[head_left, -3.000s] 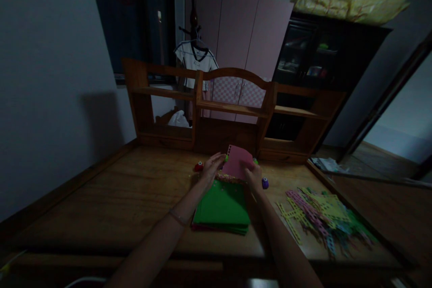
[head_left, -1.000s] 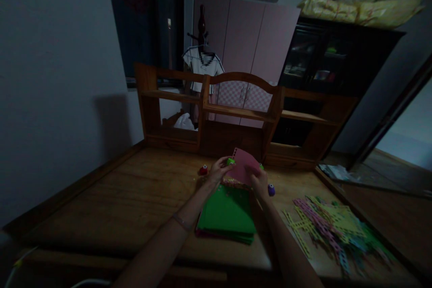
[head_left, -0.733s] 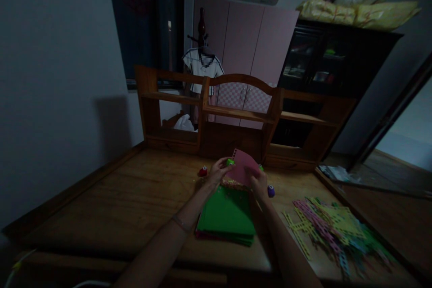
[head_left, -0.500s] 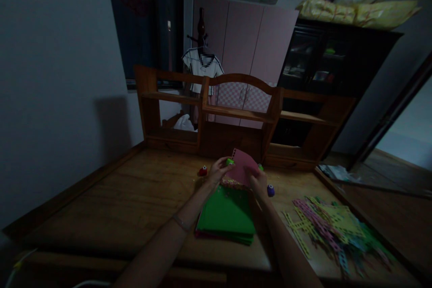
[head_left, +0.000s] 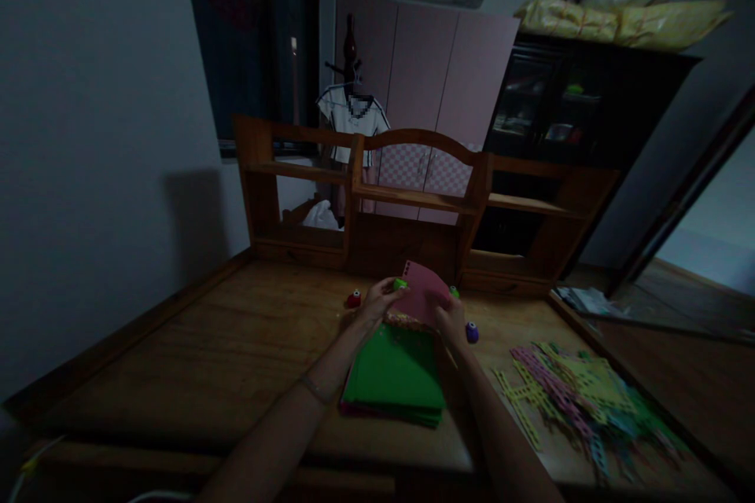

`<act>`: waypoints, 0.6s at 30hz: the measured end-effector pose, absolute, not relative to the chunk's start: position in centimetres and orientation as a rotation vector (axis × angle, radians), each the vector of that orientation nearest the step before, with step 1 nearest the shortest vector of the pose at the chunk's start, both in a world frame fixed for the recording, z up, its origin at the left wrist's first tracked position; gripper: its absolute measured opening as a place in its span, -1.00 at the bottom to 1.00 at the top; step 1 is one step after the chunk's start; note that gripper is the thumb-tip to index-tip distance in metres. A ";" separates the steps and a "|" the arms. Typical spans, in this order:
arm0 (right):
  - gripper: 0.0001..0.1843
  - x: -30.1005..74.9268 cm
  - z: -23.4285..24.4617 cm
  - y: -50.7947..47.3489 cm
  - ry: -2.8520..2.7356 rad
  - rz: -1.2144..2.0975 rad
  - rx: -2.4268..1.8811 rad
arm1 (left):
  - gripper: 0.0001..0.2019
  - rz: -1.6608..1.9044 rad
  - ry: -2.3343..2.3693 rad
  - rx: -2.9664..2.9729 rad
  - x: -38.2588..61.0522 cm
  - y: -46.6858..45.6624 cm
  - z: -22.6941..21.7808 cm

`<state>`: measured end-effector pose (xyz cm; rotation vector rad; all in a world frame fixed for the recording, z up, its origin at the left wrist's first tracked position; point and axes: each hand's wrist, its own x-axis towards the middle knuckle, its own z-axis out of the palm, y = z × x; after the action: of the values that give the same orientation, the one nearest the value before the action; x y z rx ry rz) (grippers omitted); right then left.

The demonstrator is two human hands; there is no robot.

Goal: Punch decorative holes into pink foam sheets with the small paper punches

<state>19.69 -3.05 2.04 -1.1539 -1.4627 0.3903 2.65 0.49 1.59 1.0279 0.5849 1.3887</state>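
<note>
My left hand [head_left: 377, 302] is closed on a small green craft punch [head_left: 400, 284], set at the left edge of a pink sheet [head_left: 423, 293]. A row of punched holes shows along that edge near the top corner. My right hand [head_left: 451, 321] pinches the sheet at its right side, keeping it tilted up. Beneath lies a stack of green sheets [head_left: 396, 373], with small paper bits [head_left: 406, 321] scattered at its far end. A red punch [head_left: 354, 299] sits left of my hands. To the right are a purple punch [head_left: 472, 332] and another green one [head_left: 454, 291], partly hidden.
Cut, perforated paper strips [head_left: 566, 393] in yellow, pink, green and blue are heaped on the right of the wooden desk [head_left: 236, 338]. A wooden shelf unit [head_left: 416, 203] stands along the far edge. A wall [head_left: 112, 173] borders the left side.
The view has shifted very slightly. Both hands keep their hold on the punch and the pink sheet, with hardly any visible movement.
</note>
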 end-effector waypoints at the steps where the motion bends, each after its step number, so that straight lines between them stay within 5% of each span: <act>1: -0.65 19.7 2.0 -3.0 -1.465 0.385 -1.156 | -0.56 1.386 0.585 1.020 2.6 0.4 1.7; 18: -0.63 19.7 1.3 -2.6 -1.423 0.448 -1.225 | -0.61 1.443 0.639 1.002 2.5 0.2 1.6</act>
<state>19.65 -2.60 1.28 -1.2255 -1.4226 0.4484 2.46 0.20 1.58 1.0020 0.6388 1.4426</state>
